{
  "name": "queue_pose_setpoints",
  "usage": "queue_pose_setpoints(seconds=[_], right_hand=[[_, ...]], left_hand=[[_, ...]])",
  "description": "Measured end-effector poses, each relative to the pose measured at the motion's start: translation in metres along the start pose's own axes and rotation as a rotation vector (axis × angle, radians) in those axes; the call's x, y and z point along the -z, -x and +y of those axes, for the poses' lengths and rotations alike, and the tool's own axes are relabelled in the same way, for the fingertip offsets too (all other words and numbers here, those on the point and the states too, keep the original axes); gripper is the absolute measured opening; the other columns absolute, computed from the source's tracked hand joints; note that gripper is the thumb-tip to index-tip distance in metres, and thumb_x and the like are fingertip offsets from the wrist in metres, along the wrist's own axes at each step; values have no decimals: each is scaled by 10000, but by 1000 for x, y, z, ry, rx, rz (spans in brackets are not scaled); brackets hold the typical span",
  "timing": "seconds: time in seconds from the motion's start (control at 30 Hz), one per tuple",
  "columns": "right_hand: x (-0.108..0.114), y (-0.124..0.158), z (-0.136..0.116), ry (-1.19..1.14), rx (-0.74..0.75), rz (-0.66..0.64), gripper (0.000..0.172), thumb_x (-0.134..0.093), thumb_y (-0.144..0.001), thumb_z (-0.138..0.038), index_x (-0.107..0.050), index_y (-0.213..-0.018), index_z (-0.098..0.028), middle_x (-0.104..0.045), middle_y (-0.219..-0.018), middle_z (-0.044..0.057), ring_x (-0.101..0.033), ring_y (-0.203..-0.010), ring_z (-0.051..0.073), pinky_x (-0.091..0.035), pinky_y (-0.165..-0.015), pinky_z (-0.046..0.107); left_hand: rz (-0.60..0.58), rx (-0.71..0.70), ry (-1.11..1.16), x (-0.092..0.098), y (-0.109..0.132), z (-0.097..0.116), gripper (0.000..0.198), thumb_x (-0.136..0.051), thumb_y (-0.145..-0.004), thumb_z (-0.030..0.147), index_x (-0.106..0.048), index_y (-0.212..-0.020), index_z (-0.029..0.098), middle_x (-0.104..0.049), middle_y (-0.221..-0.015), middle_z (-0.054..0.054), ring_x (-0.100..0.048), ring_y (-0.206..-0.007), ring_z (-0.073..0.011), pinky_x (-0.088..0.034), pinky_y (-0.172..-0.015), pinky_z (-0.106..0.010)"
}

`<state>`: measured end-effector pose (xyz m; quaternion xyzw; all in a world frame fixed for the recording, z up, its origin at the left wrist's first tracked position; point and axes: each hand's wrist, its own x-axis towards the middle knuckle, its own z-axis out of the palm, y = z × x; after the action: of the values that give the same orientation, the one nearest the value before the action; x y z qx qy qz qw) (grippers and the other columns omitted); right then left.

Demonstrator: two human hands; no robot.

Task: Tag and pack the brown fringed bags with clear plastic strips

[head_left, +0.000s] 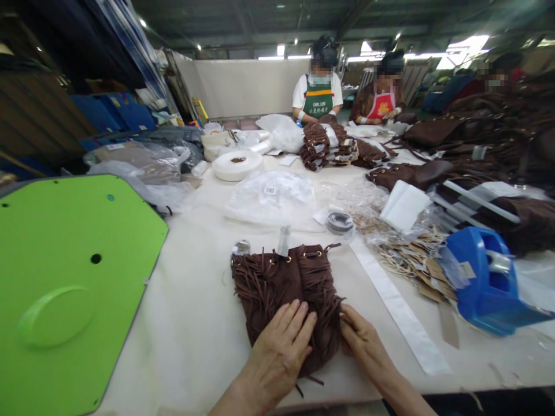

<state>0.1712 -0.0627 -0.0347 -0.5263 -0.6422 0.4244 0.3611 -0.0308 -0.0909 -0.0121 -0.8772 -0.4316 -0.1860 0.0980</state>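
- A brown fringed bag [288, 283] lies on the tabletop [191, 277], near the middle of its near edge, with its eyelets toward the far edge.
- To handle the bag well, the person would likely do best with light, even pressure from a flat palm, so that the soft body stays put without creasing.
- The fringe [260, 283] looks loose and apt to tangle; smoothing its strands downward, toward the near edge, should help them lie straight.
- The clear-wrapped piece [284, 240] at the bag's top probably calls for care against snagging.
- The left hand [284, 349] is spread palm-down, fingers extended and close together, touching the lower front of the bag and grasping nothing.
- The right hand [368, 341] is partly curled at the bag's right side, fingertips against the fringe; whether it pinches anything cannot be told.
- Toward the tabletop's right edge, a white strip [403, 318] runs slantwise beside the right hand, with a blue dispenser [481, 271] beyond it.
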Motion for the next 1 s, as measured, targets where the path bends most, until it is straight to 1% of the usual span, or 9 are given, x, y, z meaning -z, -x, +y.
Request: queue_pose_setpoints(seconds=[0.07, 0.13, 0.27, 0.4, 0.57, 0.73, 0.87, 0.93, 1.0], right_hand=[[0, 10, -9, 184, 166, 208, 241, -434, -862, -270, -591, -1020, -179, -639, -744, 37, -596, -623, 161, -502, -553, 258], [-4, 16, -23, 345, 411, 314, 239, -460, -857, -194, -570, -1069, -182, -648, -910, 89, -626, -832, 185, -520, -710, 285], [-30, 8, -37, 533, 808, 217, 408, -416, -878, -160, -456, -1284, -174, -606, -1137, 119, -541, -1107, 205, -440, -924, 350], [-52, -11, -15, 848, 767, 104, 563, -383, -908, -374, -316, -1392, -96, -471, -1353, 144, -352, -1296, 255, -231, -1071, 444], [-50, -15, -14, 921, 768, 89, 552, -310, -936, -348, -229, -1432, -122, -462, -1367, 136, -348, -1303, 237, -208, -1070, 433], [-52, -17, -51, 770, 779, 161, 564, -273, -934, -340, -162, -1452, -144, -381, -1424, 127, -285, -1338, 283, -193, -1078, 512], [-73, -24, -34, 812, 772, 181, 558, -258, -939, -309, -117, -1458, -161, -332, -1453, 120, -246, -1356, 270, -252, -1050, 511], [-81, -26, -18, 916, 723, 157, 544, -270, -941, -329, -172, -1448, -155, -362, -1434, 136, -271, -1343, 283, -290, -1016, 524], [-84, -27, -8, 959, 697, 130, 539, -271, -940, -361, -233, -1430, -139, -380, -1420, 152, -292, -1330, 299, -312, -993, 538]], left_hand=[[-14, 11, -38, -5, 2, 2, 443, -433, -905, 292, -418, -1318, 133, -516, -1326, -93, -448, -1243, -226, -398, -1010, -359], [-32, 14, -68, -9, 3, 4, 454, -410, -909, 289, -393, -1338, 139, -498, -1344, -79, -432, -1254, -229, -374, -1020, -358], [0, 7, -103, -14, 6, 3, 451, -373, -905, 272, -418, -1319, 102, -502, -1339, -88, -391, -1278, -221, -278, -1076, -355], [52, 37, -133, -12, 15, 0, 414, -405, -887, 313, -520, -1233, 117, -516, -1324, -70, -347, -1297, -259, -158, -1117, -423], [105, 159, -196, -7, 23, 5, 378, -418, -870, 252, -544, -1204, 126, -490, -1348, -79, -321, -1307, -282, -99, -1108, -505], [57, 245, -133, -12, 25, 7, 421, -408, -877, 260, -465, -1275, 135, -472, -1369, -64, -374, -1278, -262, -226, -1078, -496], [215, 290, 28, -9, 41, 7, 391, -430, -843, 187, -501, -1217, 97, -532, -1302, -108, -361, -1295, -261, -358, -1036, -471], [328, 446, 121, -9, 55, 14, 454, -433, -834, 152, -422, -1285, 97, -488, -1332, -156, -339, -1312, -274, -409, -1007, -473], [436, 766, 331, -13, 68, 26, 496, -411, -855, 150, -316, -1341, 117, -452, -1345, -193, -399, -1278, -260, -471, -953, -437]])
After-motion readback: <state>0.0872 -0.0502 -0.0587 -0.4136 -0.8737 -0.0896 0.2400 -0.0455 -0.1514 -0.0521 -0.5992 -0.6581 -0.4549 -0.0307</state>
